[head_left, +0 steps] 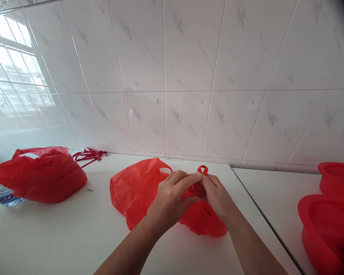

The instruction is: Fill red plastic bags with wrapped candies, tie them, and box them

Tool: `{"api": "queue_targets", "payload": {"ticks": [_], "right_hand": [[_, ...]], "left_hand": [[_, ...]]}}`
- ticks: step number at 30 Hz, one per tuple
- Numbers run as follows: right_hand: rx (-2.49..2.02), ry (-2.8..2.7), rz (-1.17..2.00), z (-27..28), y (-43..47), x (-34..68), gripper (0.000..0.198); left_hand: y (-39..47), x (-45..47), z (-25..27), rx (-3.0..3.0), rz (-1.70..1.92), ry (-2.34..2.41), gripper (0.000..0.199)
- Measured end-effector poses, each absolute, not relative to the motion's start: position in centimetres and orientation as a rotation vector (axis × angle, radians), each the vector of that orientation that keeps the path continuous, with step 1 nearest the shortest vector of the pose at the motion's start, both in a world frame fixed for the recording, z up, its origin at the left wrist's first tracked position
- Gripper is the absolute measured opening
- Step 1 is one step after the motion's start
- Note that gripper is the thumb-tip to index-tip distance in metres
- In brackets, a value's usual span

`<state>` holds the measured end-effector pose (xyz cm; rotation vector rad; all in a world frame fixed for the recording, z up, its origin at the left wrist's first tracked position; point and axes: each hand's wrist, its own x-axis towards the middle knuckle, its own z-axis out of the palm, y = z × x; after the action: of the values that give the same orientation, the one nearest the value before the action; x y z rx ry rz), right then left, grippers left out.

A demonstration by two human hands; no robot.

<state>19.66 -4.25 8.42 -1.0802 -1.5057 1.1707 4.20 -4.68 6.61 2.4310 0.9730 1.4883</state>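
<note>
Much is hidden from us here: our left hand [170,200] curls over the red plastic bag [134,187], and we can't tell whether it pinches anything. Our right hand [219,196] meets it, pinching plastic below a small loop [202,169]. The bag lies beneath and between them, spreading left. Far left, a second red bag [53,177] covers part of a bottle [10,199]; right, red baskets [309,208] run off the frame.

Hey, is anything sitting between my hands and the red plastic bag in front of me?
Nothing visible does: your left hand and right hand are both at the red plastic bag. The other red bag lies well off to the left.
</note>
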Motion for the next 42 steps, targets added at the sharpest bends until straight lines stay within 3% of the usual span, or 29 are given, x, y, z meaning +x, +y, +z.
{"api": "queue_targets", "payload": {"ticks": [2, 5, 10, 13, 16, 18, 25, 32, 37, 39, 42], "right_hand": [[-1.074, -1.625, 1.18, 8.4, -4.1, 20.4, 0.045], [-0.985, -1.8, 1.267, 8.4, -3.5, 21.8, 0.045], [-0.802, -1.877, 1.278, 8.3, -3.0, 22.9, 0.039], [-0.935, -1.824, 1.19, 8.3, -3.1, 22.3, 0.015], [-1.211, -1.768, 0.939, 8.0, -3.0, 21.8, 0.032], [-1.335, -1.766, 0.819, 7.7, -2.8, 21.8, 0.031], [-1.052, -1.634, 1.116, 7.6, -1.7, 22.7, 0.028], [-1.417, -1.392, 0.659, 2.7, 3.3, 25.0, 0.026], [-1.427, -1.393, 0.766, -0.7, 5.0, 27.2, 0.034], [-1.444, -1.37, 0.799, -2.0, 5.1, 28.0, 0.043], [-1.518, -1.327, 0.817, -4.1, 5.4, 28.9, 0.043]], "left_hand": [[-4.3, 4.2, 6.1, 2.345, 1.547, 1.057, 0.014], [-3.9, 4.0, 6.1, 2.034, 1.531, 1.25, 0.009], [-3.7, 4.0, 6.4, 1.765, 1.43, 1.237, 0.018], [-4.0, 4.3, 6.4, 1.688, 1.331, 1.2, 0.021], [-4.2, 4.7, 6.1, 1.685, 1.302, 1.267, 0.018], [-4.3, 4.9, 5.8, 1.712, 1.264, 1.339, 0.016], [-4.6, 5.0, 5.3, 2.05, 1.239, 1.441, 0.012], [-8.3, 3.3, 4.6, 2.392, 0.934, 1.259, 0.021], [-9.6, 2.2, 4.6, 2.173, 0.756, 1.164, 0.016], [-9.1, 2.7, 4.7, 2.085, 0.873, 1.143, 0.026], [-7.5, 4.5, 4.2, 2.046, 1.006, 1.293, 0.062]]}}
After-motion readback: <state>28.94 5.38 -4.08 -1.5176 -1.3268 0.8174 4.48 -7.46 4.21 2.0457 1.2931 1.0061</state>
